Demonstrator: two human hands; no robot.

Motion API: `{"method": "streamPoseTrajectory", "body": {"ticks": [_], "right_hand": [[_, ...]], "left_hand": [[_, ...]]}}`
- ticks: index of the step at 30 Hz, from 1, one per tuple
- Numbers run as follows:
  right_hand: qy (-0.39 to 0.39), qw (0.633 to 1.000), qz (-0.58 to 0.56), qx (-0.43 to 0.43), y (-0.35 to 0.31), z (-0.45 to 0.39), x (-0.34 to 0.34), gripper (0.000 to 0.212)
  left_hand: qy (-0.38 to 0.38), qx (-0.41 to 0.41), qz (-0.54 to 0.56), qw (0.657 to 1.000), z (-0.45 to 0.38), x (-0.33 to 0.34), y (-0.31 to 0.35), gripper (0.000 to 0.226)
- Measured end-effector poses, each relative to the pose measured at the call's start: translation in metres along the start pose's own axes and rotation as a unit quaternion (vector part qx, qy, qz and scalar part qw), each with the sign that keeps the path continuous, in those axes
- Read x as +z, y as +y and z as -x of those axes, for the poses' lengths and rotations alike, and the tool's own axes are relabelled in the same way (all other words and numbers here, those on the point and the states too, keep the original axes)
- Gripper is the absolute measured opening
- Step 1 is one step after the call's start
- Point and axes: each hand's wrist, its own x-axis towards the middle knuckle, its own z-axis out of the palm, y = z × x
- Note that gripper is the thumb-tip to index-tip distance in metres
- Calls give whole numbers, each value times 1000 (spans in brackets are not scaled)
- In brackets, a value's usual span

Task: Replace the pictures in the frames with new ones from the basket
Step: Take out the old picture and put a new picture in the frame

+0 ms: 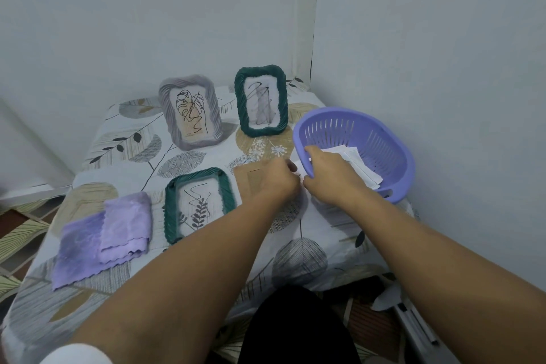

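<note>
Early stage: green frame (201,204) lies flat, brown backing (251,183) off; right hand (331,177) grips basket (396,156) rim, left hand (279,179) fingers unclear.

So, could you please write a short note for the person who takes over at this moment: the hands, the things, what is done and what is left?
Left hand: over the brown backing board and a white sheet beside the basket; grip unclear.
Right hand: grips the purple basket at its near rim; white papers lie inside.
Frames: grey frame and green frame stand at the back, both with pictures. A second green frame lies flat, backing off, a leaf picture showing in it.
Done: one frame opened.
Left: swap in new pictures, close, then the other two.
</note>
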Motion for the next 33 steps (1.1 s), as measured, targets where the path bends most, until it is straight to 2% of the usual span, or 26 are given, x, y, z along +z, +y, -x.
{"method": "streamPoseTrajectory", "body": {"ticks": [4,8,12,16,18,21,23,27,33], "right_hand": [[-5,998,-52,25,-4,-1,-11,53],[24,992,-109,66,7,-10,-27,30],[5,993,-35,114,35,-21,-37,26],[-53,987,69,134,55,-28,-36,33],[-83,983,92,133,57,-29,-34,38],[-118,977,108,139,56,-30,-27,52],[-122,974,116,153,56,-34,-22,67],[-128,967,115,189,60,-40,-16,92],[-136,957,78,244,67,-46,-13,118]], "left_hand": [[75,17,19,997,7,-23,-1,11],[134,70,26,988,17,-42,6,12],[124,121,17,985,22,-45,21,15],[79,140,-34,986,19,-40,34,32],[59,130,-68,987,16,-36,37,41],[50,117,-91,988,12,-32,37,36],[50,112,-89,988,10,-31,37,31],[54,108,-88,989,9,-32,36,37],[63,104,-69,990,8,-30,34,34]]}}
